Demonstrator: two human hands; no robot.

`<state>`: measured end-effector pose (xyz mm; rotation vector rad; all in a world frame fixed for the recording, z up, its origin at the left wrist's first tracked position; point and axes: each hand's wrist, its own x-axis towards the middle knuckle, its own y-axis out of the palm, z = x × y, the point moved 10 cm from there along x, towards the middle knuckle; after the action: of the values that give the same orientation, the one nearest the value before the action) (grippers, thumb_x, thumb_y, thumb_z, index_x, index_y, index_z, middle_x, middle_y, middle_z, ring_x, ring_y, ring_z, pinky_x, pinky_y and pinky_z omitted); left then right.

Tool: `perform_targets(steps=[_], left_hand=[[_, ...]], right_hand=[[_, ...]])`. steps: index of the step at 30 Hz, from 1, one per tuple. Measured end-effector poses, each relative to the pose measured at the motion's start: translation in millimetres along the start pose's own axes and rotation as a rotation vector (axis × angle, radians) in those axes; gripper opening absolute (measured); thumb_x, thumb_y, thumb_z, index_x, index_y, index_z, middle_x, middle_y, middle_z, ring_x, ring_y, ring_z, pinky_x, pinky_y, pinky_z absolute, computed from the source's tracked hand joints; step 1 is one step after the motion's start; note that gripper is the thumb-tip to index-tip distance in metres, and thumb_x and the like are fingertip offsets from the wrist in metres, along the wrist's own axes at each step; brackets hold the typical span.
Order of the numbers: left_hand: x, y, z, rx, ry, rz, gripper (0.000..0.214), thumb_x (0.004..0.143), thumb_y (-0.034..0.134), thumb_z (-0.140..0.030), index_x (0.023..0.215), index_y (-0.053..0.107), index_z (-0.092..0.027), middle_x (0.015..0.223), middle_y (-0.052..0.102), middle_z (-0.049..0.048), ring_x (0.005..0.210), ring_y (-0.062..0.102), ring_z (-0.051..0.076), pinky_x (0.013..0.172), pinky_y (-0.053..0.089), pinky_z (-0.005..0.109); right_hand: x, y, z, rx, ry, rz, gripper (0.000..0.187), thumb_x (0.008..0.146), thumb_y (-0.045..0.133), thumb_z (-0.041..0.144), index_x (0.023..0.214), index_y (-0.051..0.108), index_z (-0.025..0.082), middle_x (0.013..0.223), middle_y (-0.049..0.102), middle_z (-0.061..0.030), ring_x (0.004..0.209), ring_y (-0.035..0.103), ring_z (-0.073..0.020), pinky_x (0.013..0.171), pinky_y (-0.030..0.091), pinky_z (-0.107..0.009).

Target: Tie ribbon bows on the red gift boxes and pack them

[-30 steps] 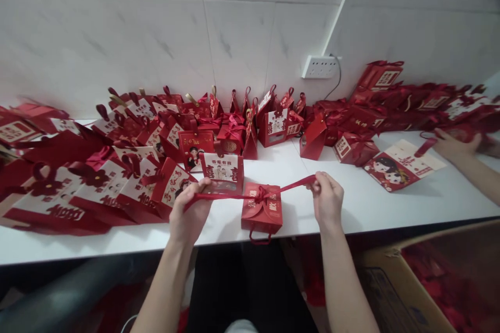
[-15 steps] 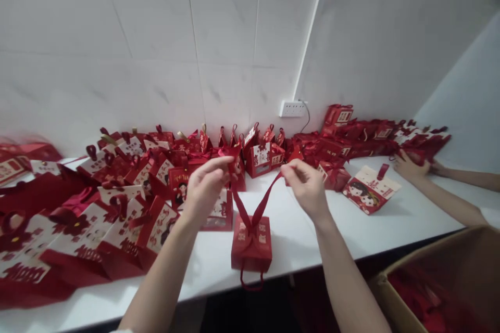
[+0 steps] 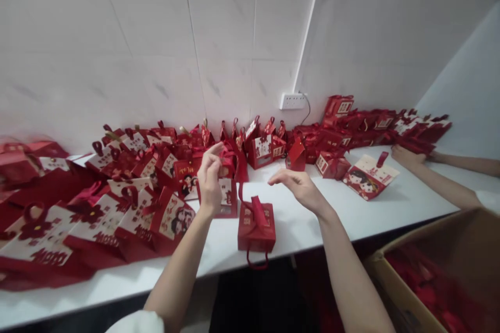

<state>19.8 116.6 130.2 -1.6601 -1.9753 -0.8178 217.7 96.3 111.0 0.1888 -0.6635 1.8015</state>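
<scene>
**Left fingers pinch the ribbon, right hand hangs open over a small red box**

The thumb and fingers [image 3: 214,152] of the left hand [image 3: 210,182] are closed to a narrow pinch on a bunch of dark red ribbon [image 3: 259,209]. The hand is raised above the table, with its back toward the camera. From the pinch the ribbon drops down and to the right to the top of the red gift box [image 3: 255,230], where a flat length of it lies across the lid.

The right hand [image 3: 301,191] is loosely open, palm turned inward, its fingers [image 3: 279,177] spread and slightly curled. It holds nothing and hovers just above and to the right of the box, clear of it.

The box is small and squarish, with pale printed patches on its lid. It stands upright on the white table [image 3: 312,226], close to the front edge and between the two forearms. A thin red loop hangs from its front face over the table's edge.

Behind and to the left, many more red boxes [image 3: 133,203] with ribbons and printed panels crowd the table back to the tiled wall. A white socket strip [image 3: 292,100] is fixed to that wall. Further right, a flat printed box blank [image 3: 369,177] lies on the table, and another person's hand [image 3: 405,156] rests beside more red boxes. An open cardboard carton [image 3: 394,265] of red items stands below the table at lower right.
</scene>
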Motion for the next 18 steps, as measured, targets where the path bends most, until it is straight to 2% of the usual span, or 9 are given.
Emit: perform_targets(steps=[1, 2, 5, 7, 11, 15, 18], left_hand=[[-9, -3.2, -2, 0.125, 0.049, 0.017, 0.019, 0.084, 0.043, -0.023, 0.065, 0.046, -0.019, 0.103, 0.060, 0.0062, 0.099, 0.055, 0.019, 0.086, 0.044, 0.035], [-19, 2.4, -2, 0.259, 0.084, 0.109, 0.019, 0.084, 0.043, -0.022, 0.065, 0.045, -0.019, 0.095, 0.060, 0.0056, 0.093, 0.054, 0.019, 0.083, 0.043, 0.034], [-63, 37.5, 7, 0.593, 0.118, 0.549, 0.016, 0.084, 0.044, -0.020, 0.069, 0.048, -0.019, 0.075, 0.056, 0.0028, 0.077, 0.050, 0.018, 0.076, 0.042, 0.035], [-89, 50.8, 17, 0.745, 0.093, 0.735, 0.011, 0.083, 0.046, -0.019, 0.073, 0.051, -0.018, 0.075, 0.057, 0.0035, 0.077, 0.049, 0.020, 0.075, 0.041, 0.036], [-111, 60.2, 39, 0.841, 0.008, 0.868, 0.012, 0.081, 0.045, -0.014, 0.087, 0.056, -0.017, 0.088, 0.059, 0.0072, 0.084, 0.050, 0.022, 0.078, 0.043, 0.036], [-108, 68.4, 54, 0.798, -0.050, 0.988, 0.016, 0.078, 0.045, -0.011, 0.087, 0.057, -0.015, 0.089, 0.058, 0.0079, 0.085, 0.051, 0.022, 0.080, 0.044, 0.036], [-101, 72.0, 61, 0.738, -0.139, 1.060, 0.017, 0.076, 0.042, -0.009, 0.080, 0.056, -0.017, 0.083, 0.055, 0.0055, 0.081, 0.052, 0.020, 0.077, 0.044, 0.033]], right_hand=[[-9, 0, -16, -0.110, 0.074, -0.027, 0.033, 0.087, 0.052, 0.046, 0.077, 0.067, 0.019, 0.083, 0.066, -0.0059, 0.085, 0.061, -0.0207, 0.080, 0.045, -0.037], [-18, 3, -30, -0.213, 0.133, -0.033, 0.022, 0.085, 0.057, 0.037, 0.076, 0.067, 0.019, 0.085, 0.066, -0.0054, 0.085, 0.060, -0.0201, 0.080, 0.045, -0.036], [-41, 27, -51, -0.379, 0.195, 0.020, 0.007, 0.082, 0.061, 0.020, 0.079, 0.068, 0.020, 0.088, 0.063, -0.0046, 0.089, 0.058, -0.0199, 0.084, 0.045, -0.037], [-48, 42, -52, -0.447, 0.187, 0.024, 0.009, 0.080, 0.063, 0.015, 0.084, 0.069, 0.020, 0.089, 0.062, -0.0049, 0.092, 0.056, -0.0206, 0.085, 0.046, -0.038], [-49, 60, -44, -0.608, 0.149, 0.034, 0.006, 0.080, 0.064, 0.013, 0.083, 0.066, 0.018, 0.090, 0.060, -0.0069, 0.092, 0.054, -0.0230, 0.084, 0.047, -0.040], [-42, 72, -44, -0.746, 0.092, 0.151, 0.010, 0.085, 0.055, 0.011, 0.079, 0.060, 0.017, 0.087, 0.059, -0.0074, 0.086, 0.054, -0.0240, 0.077, 0.047, -0.042], [-39, 72, -45, -0.718, 0.055, 0.169, 0.014, 0.086, 0.049, 0.006, 0.080, 0.055, 0.016, 0.087, 0.057, -0.0078, 0.085, 0.052, -0.0226, 0.075, 0.047, -0.039]])
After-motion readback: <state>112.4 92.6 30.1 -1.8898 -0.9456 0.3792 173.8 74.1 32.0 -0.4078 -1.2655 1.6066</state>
